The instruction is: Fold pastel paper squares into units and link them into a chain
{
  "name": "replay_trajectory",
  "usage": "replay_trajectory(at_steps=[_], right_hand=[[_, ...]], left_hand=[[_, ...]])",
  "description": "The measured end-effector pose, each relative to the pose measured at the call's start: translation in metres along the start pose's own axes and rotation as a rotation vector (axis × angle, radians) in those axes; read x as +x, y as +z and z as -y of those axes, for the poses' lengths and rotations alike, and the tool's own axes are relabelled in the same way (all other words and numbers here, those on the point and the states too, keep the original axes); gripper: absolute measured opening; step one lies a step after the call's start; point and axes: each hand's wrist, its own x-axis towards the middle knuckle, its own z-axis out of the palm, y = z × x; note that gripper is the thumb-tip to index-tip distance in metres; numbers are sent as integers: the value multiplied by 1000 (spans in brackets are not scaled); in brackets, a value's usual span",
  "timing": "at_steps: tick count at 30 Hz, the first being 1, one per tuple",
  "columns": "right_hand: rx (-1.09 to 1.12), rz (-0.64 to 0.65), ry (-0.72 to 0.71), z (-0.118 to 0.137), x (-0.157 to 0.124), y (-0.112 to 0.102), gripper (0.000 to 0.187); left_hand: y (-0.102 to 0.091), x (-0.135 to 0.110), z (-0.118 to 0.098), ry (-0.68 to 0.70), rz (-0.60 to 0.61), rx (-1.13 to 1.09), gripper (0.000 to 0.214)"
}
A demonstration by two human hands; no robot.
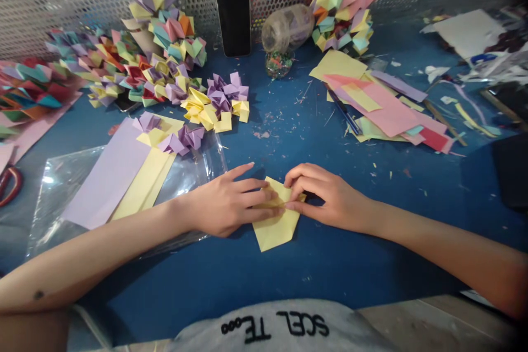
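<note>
A partly folded sheet of yellow paper [275, 234] lies on the blue table in front of me, its near right corner turned in. My left hand [231, 203] rests on its left side, fingers spread and fingertips flat on the paper. My right hand [325, 195] pinches at the paper's upper right edge, thumb and fingertips near a fold. Left of the hands, purple paper strips [109, 176] and yellow paper strips [144, 181] lie on a clear plastic bag [53, 192]. Small folded purple pieces [185, 140] sit on top of them.
Folded yellow pieces [206, 113] and multicoloured paper clusters [136, 74] fill the back left. A phone [231, 8] leans on the perforated metal screen, beside a clear jar [289, 27]. Coloured sheets [383, 104] and a pen [344, 110] lie right. Red-handled scissors [10, 184] are far left.
</note>
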Motion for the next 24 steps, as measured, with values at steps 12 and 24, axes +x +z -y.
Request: replay_trajectory(at_steps=[12,24], right_hand=[[-112,-122,-135,2,-3,-3,7],[-614,-187,-755,-3,-10,-18,23]], left_hand=[[-1,2,0,4,26,12,54],[-1,0,0,18,27,10,55]])
